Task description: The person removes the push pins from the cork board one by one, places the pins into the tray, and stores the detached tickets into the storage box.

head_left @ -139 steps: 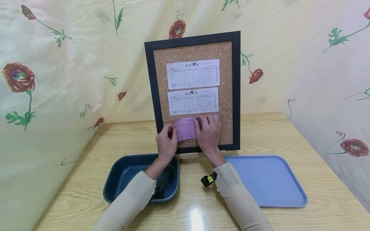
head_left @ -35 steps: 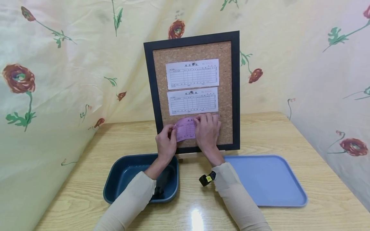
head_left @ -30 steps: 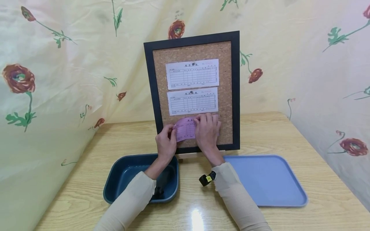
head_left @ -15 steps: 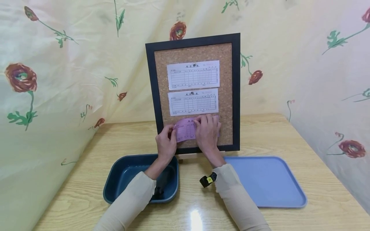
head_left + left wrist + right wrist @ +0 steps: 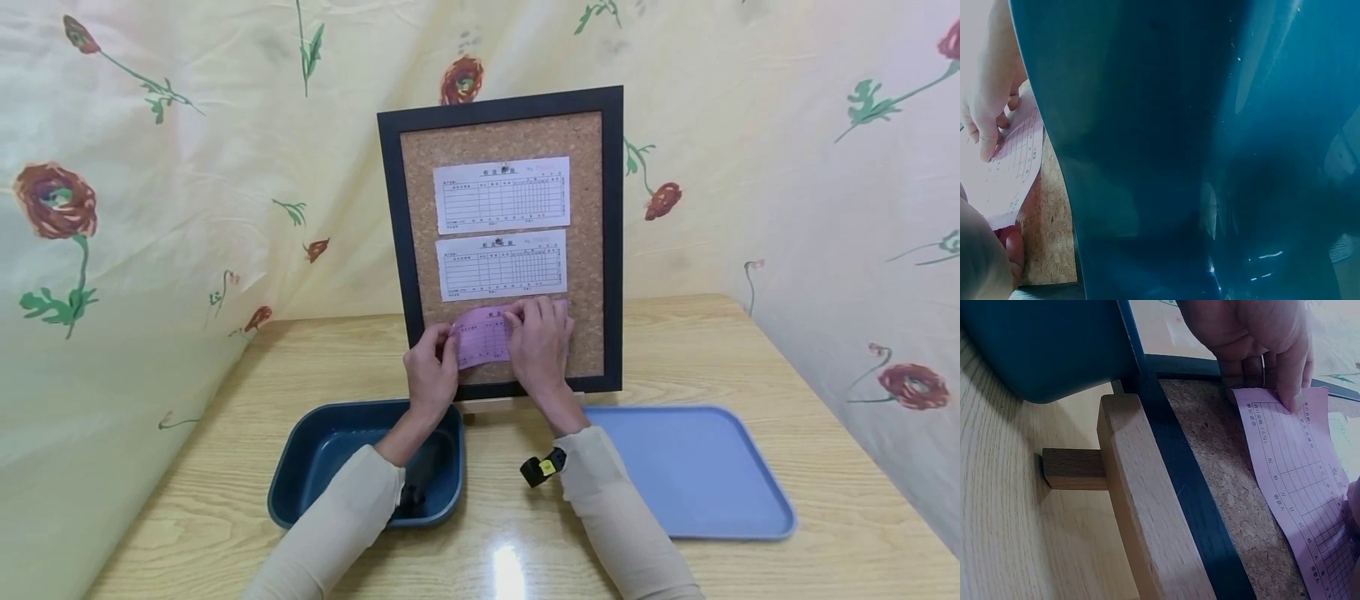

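Note:
A pink receipt slip (image 5: 480,340) lies against the lower part of a black-framed corkboard (image 5: 585,267), its left part bowing a little. My left hand (image 5: 432,375) pinches the slip's left edge between thumb and fingers. In the right wrist view, that same hand (image 5: 1266,344) has its fingertips on both sides of the paper (image 5: 1285,444). Over the slip's right half, my right hand (image 5: 538,346) holds it at the top middle, fingers curled; what is under these fingertips is hidden. Above hang two white receipt slips (image 5: 502,200), each with a small pin at its top middle.
The board stands on a wooden easel ledge (image 5: 1141,487). A dark teal bin (image 5: 322,417) with a black object (image 5: 412,498) inside sits below my left forearm. A flat blue tray (image 5: 690,467) lies to the right. A black strap (image 5: 536,471) hangs at my right sleeve.
Both hands stay on the pink slip in nearly the same places, with only slight finger shifts of the right hand. The head view has tilted a little.

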`<action>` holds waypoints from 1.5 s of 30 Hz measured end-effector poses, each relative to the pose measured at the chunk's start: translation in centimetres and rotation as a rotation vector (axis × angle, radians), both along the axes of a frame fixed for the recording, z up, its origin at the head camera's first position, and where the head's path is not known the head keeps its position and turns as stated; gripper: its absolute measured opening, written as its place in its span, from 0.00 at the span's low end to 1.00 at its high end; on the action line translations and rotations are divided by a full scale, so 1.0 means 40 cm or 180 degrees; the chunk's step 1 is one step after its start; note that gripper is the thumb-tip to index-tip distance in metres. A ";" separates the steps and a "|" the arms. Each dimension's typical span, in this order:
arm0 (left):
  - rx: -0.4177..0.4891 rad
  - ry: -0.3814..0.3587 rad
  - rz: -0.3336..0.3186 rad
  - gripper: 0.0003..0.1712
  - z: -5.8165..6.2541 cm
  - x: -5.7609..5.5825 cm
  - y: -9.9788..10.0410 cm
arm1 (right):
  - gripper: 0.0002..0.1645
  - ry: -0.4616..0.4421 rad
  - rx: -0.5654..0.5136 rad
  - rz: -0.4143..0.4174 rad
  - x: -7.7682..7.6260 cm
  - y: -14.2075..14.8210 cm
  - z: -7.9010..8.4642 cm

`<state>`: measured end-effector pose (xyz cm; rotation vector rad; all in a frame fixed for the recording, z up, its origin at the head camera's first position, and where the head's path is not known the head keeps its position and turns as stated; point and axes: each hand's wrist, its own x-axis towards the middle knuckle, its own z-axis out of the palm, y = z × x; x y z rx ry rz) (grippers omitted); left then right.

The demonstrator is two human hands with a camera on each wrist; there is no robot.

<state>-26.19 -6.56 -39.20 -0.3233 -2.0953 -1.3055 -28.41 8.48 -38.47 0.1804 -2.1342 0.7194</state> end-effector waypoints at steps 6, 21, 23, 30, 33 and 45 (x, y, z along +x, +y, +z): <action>0.0008 0.0010 0.0008 0.06 0.001 0.002 0.000 | 0.12 -0.0201 -0.0109 0.0158 0.005 0.005 0.008; 0.0028 -0.0039 -0.0024 0.06 0.005 0.003 -0.001 | 0.11 -0.0350 -0.0172 0.0405 0.016 0.026 0.022; 0.0040 -0.0040 -0.0038 0.06 0.007 0.004 -0.001 | 0.11 -0.0348 -0.0167 0.0448 0.017 0.031 0.023; 0.0069 -0.0071 -0.0112 0.06 0.018 0.009 -0.003 | 0.10 -0.0335 -0.0223 0.0592 0.022 0.051 0.027; 0.0084 -0.0090 -0.0126 0.06 0.019 0.010 -0.004 | 0.10 -0.0323 -0.0245 0.0597 0.024 0.058 0.030; 0.0162 -0.0190 -0.0201 0.06 0.028 0.021 -0.005 | 0.11 -0.0502 -0.0423 0.0712 0.037 0.069 0.049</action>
